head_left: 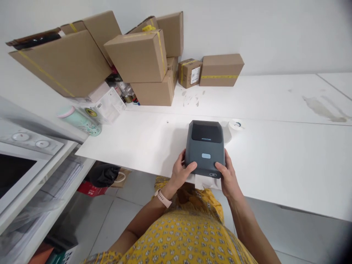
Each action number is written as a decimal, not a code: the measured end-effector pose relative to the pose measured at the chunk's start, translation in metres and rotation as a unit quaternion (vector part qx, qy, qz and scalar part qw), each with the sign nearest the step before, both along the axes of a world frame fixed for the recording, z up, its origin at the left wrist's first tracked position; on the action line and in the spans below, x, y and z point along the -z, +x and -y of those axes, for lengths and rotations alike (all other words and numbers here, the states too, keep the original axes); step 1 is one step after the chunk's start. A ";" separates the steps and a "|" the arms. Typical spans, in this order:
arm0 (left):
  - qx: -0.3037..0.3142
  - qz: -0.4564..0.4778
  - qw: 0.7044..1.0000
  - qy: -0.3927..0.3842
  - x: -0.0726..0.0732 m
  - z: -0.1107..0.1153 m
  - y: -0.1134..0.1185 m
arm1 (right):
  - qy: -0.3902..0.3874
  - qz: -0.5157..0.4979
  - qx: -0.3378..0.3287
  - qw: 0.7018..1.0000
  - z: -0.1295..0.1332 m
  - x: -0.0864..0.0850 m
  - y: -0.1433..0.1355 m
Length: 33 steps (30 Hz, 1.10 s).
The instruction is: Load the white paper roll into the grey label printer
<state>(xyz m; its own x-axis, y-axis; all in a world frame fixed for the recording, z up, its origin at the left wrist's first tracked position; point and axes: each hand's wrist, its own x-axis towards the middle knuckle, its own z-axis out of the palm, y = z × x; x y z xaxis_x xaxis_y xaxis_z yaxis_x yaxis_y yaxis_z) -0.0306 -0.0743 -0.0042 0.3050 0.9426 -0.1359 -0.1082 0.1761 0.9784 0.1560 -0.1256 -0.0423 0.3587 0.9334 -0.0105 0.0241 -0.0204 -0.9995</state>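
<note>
In the head view, the left hand (pixel 178 174) and right hand (pixel 228 179) clasp the dark printer (pixel 205 146) by its near corners, thumbs on top, near the desk's (pixel 275 157) front edge. Good handling likely means even pressure from both sides, avoiding creasing the paper (pixel 206 182) below and bumping the white roll (pixel 233 129) beside it.

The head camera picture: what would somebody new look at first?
Probably the dark grey machine with its pale blue patch, held between the left grip and right grip at the front edge of the white table. Next, perhaps the bright yellow flowery clothing at the bottom middle, or the brown cardboard boxes piled at the back left.
</note>
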 end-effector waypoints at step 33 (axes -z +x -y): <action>0.178 -0.061 0.980 -0.073 0.007 0.050 -0.005 | 0.199 0.417 0.015 0.887 -0.004 -0.034 -0.001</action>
